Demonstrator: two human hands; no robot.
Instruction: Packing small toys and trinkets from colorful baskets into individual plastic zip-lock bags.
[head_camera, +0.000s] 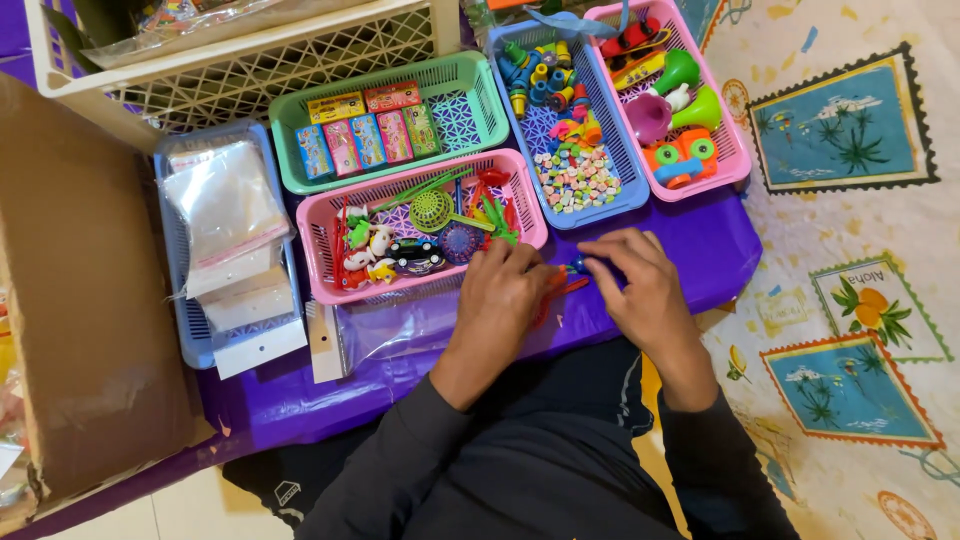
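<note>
Both hands meet on the purple cloth (690, 250) just in front of the pink basket (325, 265). The left hand (500, 290) and right hand (640, 285) curl closed around a small toy (577, 268) (blue and orange, mostly hidden) held between their fingertips.

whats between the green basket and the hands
In the head view, a pink basket of small toys lies between the green basket and the left hand and right hand.

Head-worn view — steeply downward (close in)
</note>
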